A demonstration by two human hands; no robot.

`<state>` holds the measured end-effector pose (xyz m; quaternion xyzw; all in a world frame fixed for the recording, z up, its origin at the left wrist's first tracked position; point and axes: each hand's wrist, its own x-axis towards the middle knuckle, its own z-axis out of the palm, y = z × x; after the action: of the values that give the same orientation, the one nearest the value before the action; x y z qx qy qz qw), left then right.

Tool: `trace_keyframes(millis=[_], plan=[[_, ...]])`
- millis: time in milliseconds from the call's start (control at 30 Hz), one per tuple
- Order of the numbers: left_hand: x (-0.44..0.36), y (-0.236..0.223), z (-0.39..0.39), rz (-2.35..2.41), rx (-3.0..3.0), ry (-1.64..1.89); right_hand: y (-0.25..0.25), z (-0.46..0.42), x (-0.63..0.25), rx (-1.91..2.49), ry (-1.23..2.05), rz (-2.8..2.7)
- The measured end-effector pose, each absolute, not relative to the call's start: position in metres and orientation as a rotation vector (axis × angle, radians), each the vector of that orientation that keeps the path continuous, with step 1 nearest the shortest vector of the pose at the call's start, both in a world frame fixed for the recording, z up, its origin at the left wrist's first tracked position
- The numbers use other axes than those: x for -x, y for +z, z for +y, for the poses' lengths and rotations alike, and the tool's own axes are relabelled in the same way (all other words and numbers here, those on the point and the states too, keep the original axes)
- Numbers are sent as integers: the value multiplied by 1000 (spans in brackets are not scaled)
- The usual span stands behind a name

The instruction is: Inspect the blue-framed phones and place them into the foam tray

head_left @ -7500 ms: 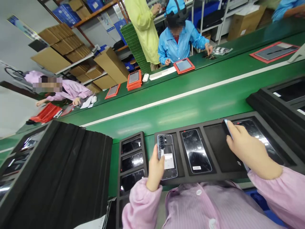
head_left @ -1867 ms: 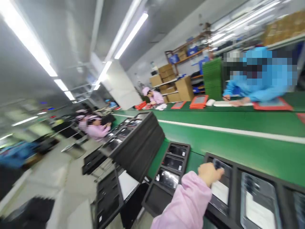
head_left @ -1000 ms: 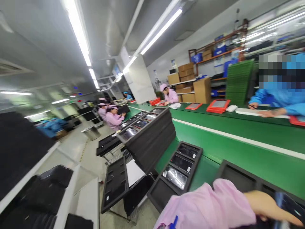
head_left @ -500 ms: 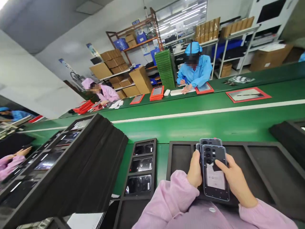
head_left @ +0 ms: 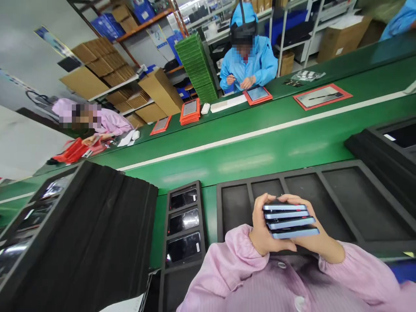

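Observation:
Both of my hands hold a stack of several phones, seen edge-on with their blue rims toward me. My left hand wraps the stack's left side with the thumb underneath. My right hand cups it from the right and behind, fingers curled over the top. The stack hovers over a black foam tray whose compartments all show bare. A second, narrower black tray to the left holds three phones lying screen up.
A tall stack of black foam trays stands at my left, another stack at the right. Beyond runs a green conveyor belt. Across it, a person in blue and a person in pink work with red-framed tablets.
Seven seconds ago phones lay in the wide tray; now its slots are bare. In the last half second I tipped the gathered phones from face-up to edge-on, and my head tilted down.

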<state>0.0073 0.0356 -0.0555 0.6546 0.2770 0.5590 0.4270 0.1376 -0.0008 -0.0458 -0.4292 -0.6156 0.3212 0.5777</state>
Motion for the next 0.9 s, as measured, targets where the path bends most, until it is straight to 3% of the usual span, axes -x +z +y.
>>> trace_keyframes(millis=[367, 500, 733, 900], plan=[[0, -53, 29, 632, -1716, 1435, -66, -3, -142, 901, 742, -1506], [-5, -44, 33, 885, -1394, 1264, -67, 0, -152, 1225, 882, -1652], [-33, -31, 53, 1292, -832, 964, -20, 0, -150, 1675, 1201, -1652], [-33, -50, 52, 1438, -914, 1075, -29, -2, -139, 1716, 1070, -1694]])
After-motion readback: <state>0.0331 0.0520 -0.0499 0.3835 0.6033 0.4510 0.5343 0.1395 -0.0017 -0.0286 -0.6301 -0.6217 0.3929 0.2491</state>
